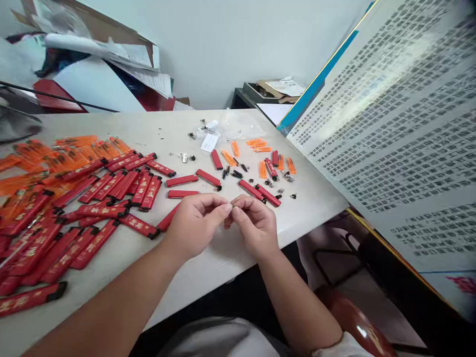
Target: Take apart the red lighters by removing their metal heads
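Note:
My left hand [199, 220] and my right hand [255, 223] meet over the front part of the table, thumbs and fingertips pinched together. Something tiny and dark is between the fingertips, mostly hidden by them; its kind I cannot make out. Just beyond my hands lie red lighter casings, among them a red casing [184, 194] close to my left fingers and a red casing [268, 195] beyond my right hand. Small black parts [237, 174] and shiny metal parts [288, 176] are scattered behind them.
Many red lighters [96, 243] with gold lettering are heaped at the left, beside orange lighter inserts [33, 153]. More orange inserts [259, 144], a clear plastic bag [241, 124] and a white label [209, 142] lie farther back. A large printed board [390, 124] leans along the right edge.

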`<action>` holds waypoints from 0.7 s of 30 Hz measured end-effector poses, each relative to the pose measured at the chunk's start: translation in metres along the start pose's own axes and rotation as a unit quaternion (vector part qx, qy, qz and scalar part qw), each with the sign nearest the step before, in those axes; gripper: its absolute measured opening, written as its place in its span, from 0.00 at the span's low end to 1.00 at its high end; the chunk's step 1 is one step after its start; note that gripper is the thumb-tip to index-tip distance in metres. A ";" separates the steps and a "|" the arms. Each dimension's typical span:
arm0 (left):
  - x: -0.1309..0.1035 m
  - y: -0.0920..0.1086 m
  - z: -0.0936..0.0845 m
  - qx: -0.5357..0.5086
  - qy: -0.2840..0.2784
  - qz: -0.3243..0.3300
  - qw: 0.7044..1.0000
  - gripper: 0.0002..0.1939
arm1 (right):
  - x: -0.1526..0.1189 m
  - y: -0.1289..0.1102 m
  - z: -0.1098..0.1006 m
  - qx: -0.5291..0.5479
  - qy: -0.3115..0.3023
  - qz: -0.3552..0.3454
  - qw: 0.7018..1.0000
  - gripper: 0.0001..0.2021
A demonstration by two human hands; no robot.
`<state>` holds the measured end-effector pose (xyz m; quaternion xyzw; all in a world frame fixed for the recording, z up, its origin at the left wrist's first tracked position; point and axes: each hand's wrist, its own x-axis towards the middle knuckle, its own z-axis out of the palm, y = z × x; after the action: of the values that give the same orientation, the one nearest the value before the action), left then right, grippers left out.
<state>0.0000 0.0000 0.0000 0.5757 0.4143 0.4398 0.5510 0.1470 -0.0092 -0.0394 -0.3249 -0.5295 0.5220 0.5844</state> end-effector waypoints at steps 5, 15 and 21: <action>0.000 0.000 0.002 0.150 0.048 0.087 0.984 0.10 | -0.001 -0.002 0.004 -0.071 0.030 0.006 0.997 0.05; -0.003 -0.005 0.002 0.293 0.083 0.263 0.916 0.09 | -0.006 -0.002 0.013 -0.168 0.065 -0.025 0.983 0.06; 0.000 -0.008 -0.005 0.286 0.018 0.296 0.911 0.07 | -0.001 -0.004 -0.009 -0.283 -0.005 -0.169 0.944 0.04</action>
<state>-0.0044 0.0017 -0.0076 0.7968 0.3428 0.4559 0.1996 0.1568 -0.0098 -0.0384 -0.3799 -0.7059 0.2456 0.5450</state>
